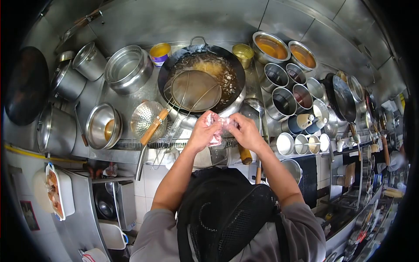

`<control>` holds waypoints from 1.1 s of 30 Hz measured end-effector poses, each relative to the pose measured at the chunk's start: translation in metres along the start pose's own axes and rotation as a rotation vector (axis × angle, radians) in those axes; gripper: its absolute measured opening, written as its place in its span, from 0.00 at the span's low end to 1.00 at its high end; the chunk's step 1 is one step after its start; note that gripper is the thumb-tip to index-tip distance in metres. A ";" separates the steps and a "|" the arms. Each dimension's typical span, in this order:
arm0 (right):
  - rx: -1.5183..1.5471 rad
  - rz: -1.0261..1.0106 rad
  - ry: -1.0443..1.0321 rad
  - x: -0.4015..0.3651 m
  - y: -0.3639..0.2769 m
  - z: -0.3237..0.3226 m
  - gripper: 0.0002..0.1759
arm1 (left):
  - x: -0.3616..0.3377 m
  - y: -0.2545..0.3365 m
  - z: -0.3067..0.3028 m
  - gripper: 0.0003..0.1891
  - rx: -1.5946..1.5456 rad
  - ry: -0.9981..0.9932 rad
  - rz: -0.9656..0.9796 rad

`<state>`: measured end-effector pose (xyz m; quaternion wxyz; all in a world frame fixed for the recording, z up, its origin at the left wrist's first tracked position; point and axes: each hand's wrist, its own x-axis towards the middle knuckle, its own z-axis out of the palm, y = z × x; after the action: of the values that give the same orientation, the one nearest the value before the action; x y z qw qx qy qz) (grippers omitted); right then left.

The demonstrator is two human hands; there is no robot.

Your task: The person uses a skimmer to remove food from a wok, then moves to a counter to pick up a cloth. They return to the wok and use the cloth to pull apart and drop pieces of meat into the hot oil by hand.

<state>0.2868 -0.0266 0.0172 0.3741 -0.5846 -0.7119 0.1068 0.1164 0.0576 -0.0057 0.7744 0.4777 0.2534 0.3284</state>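
Observation:
My left hand (204, 134) and my right hand (245, 132) meet just in front of the wok's near rim, fingers closed. Between them they grip a crumpled pinkish-white piece (213, 118), glossy in places; whether it is raw meat, plastic or both I cannot make out. Beyond my hands, a black wok (239, 70) holds bubbling brown oil (205, 65) with pale bits at its right side. A round mesh strainer (196, 89) lies over the wok's near half, its handle pointing toward me on the left.
Left of the wok are a perforated skimmer (142, 118) with a wooden handle, a steel bowl (94, 126) and a large pot (122, 72). To the right stand a ladle (261, 115), several steel canisters (279, 100) and two pots of orange liquid (271, 46).

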 end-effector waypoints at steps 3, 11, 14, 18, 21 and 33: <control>0.853 0.516 -0.004 0.004 0.010 -0.004 0.12 | -0.002 0.006 -0.009 0.12 0.274 0.000 -0.020; 1.698 0.707 0.167 0.023 0.013 -0.013 0.15 | 0.005 0.002 0.005 0.11 0.141 0.100 0.054; 1.966 0.735 0.184 0.026 0.013 -0.011 0.11 | 0.006 -0.004 0.016 0.10 0.200 0.121 0.128; 1.838 0.716 0.213 0.025 0.024 0.005 0.10 | 0.005 0.001 0.034 0.16 0.476 0.165 0.210; 1.675 0.682 0.234 0.028 0.015 0.014 0.12 | 0.022 -0.022 0.028 0.19 0.734 0.175 0.388; 0.981 0.579 0.180 0.009 0.071 -0.006 0.12 | 0.015 -0.019 0.000 0.05 0.419 0.136 0.006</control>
<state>0.3445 0.0004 -0.0170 0.6162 -0.5205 -0.3554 0.4722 0.1318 0.0625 -0.0240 0.6383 0.6059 0.3662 0.3024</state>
